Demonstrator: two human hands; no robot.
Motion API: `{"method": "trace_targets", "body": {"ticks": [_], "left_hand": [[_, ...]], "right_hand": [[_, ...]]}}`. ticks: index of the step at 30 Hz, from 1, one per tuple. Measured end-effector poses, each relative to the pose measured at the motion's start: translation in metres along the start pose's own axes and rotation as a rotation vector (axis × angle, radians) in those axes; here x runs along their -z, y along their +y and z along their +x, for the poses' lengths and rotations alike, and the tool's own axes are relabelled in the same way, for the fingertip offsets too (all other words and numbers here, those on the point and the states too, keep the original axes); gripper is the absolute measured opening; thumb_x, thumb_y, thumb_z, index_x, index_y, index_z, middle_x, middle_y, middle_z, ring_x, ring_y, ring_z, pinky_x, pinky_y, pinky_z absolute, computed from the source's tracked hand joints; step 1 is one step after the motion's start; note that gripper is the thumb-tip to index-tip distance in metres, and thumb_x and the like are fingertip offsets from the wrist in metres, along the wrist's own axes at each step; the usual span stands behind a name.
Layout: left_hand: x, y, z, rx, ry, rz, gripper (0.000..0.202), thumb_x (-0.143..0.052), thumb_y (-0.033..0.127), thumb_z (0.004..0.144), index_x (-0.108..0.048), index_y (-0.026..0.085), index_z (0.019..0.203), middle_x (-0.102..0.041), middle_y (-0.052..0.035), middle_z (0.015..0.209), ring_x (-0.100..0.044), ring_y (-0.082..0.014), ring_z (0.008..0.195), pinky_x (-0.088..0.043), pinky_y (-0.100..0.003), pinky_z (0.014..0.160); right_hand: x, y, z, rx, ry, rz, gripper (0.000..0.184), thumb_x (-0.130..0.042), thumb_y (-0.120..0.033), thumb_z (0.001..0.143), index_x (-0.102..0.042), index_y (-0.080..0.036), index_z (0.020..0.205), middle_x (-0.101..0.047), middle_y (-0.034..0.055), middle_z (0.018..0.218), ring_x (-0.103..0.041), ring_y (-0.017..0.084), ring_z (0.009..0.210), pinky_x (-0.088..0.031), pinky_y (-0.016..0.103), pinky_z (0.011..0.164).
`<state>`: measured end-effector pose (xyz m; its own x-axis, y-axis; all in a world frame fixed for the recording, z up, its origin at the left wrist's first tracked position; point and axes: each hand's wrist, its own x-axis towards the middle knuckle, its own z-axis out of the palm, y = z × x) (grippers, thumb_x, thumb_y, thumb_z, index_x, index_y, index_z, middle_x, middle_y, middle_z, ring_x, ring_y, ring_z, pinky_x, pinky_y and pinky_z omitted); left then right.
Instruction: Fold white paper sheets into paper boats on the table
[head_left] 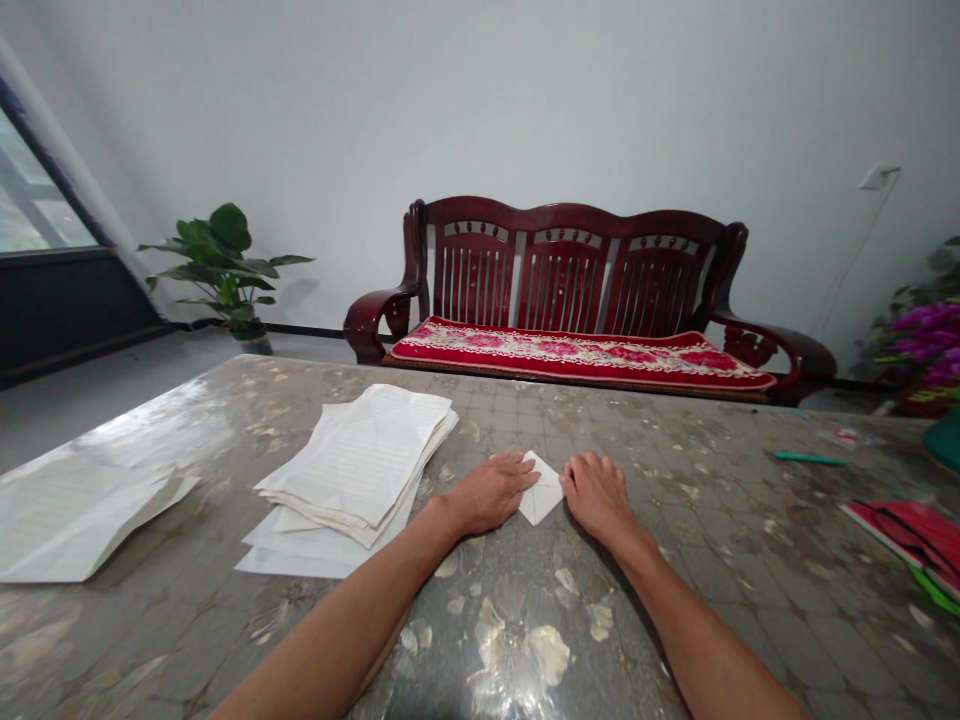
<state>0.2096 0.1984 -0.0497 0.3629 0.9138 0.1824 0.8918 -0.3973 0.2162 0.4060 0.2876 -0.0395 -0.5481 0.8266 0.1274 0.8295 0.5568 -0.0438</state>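
Note:
A small white piece of folded paper [543, 494] lies on the table between my hands, shaped like a diamond with crease lines across it. My left hand [491, 493] rests palm down, its fingers stretched flat over the paper's left corner. On the opposite side, my right hand [599, 496] has its fingers curled, with thumb and fingertips closed at the right corner. The undersides of both hands are hidden. Just left of my left forearm sits a stack of lined paper sheets [367, 450], unevenly piled.
The patterned table [517, 640] has a shiny surface. More paper [82, 520] lies at far left. A green pen [810, 458] and a red notebook [911, 535] lie on the right. Beyond the table stand a wooden bench [566, 265] and a potted plant [225, 265].

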Motion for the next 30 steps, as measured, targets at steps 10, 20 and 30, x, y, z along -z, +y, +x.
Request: {"method": "trace_targets", "body": {"ticks": [10,20,30], "left_hand": [[-0.013,0.016,-0.011,0.039,0.003,0.188,0.070,-0.043,0.056,0.096,-0.036,0.009,0.147,-0.036,-0.0211,0.155,-0.029,-0.0307,0.146,-0.026,-0.043,0.117],[-0.018,0.022,-0.011,0.100,0.031,0.185,0.074,-0.044,0.059,0.093,-0.032,0.012,0.149,-0.035,-0.0209,0.155,-0.030,-0.0319,0.145,-0.022,-0.050,0.117],[-0.020,0.032,-0.006,0.183,0.037,0.198,0.067,-0.037,0.057,0.097,-0.036,0.014,0.148,-0.038,-0.0181,0.155,-0.033,-0.0305,0.144,-0.023,-0.049,0.116]], "right_hand": [[-0.004,-0.006,-0.009,0.163,0.098,0.025,0.022,-0.045,-0.015,0.097,-0.066,-0.022,0.103,-0.063,0.0065,0.107,-0.048,0.023,0.103,-0.033,0.031,0.088],[0.007,-0.026,-0.014,0.282,-0.046,-0.083,0.034,-0.045,-0.014,0.096,-0.059,-0.015,0.127,-0.061,0.0124,0.118,-0.051,0.025,0.108,-0.039,0.033,0.091],[0.015,-0.030,-0.009,0.244,-0.078,-0.178,0.041,-0.040,-0.016,0.097,-0.053,-0.018,0.136,-0.059,0.0143,0.120,-0.051,0.026,0.107,-0.041,0.034,0.085]]}}
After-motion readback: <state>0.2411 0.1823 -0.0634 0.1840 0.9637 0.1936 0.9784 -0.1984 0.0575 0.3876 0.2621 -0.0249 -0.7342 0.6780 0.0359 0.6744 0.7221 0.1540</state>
